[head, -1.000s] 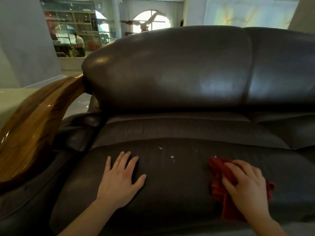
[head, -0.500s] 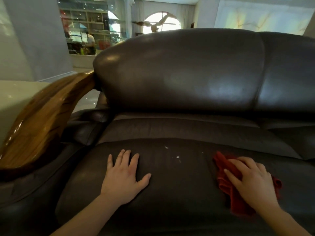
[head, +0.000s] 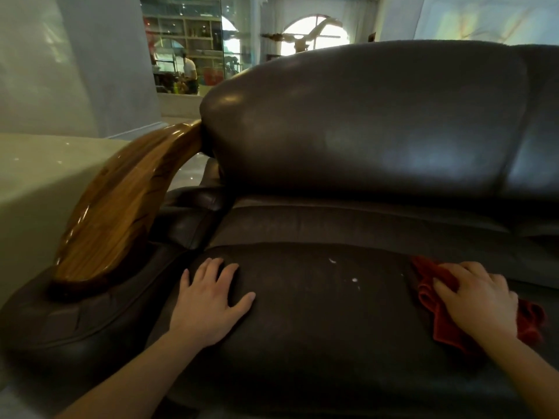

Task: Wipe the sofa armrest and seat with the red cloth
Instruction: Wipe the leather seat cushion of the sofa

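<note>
A dark brown leather sofa fills the view; its seat cushion (head: 317, 322) carries a few small white specks (head: 354, 280) near the middle. The glossy wooden armrest (head: 121, 204) curves down on the left, above a dark leather pad. My left hand (head: 208, 300) lies flat on the left part of the seat, fingers spread, holding nothing. My right hand (head: 475, 300) presses the crumpled red cloth (head: 435, 313) onto the right part of the seat, fingers curled over it. Part of the cloth is hidden under the hand.
The padded backrest (head: 363, 116) rises behind the seat, with a second cushion to the right. A pale wall and floor lie left of the armrest. Far back, a person stands by shelving behind glass (head: 189, 71).
The view has swung left, so the sofa and both hands sit further right in the frame. My right hand with the cloth has slid a little toward the back of the seat. My left hand stays planted.
</note>
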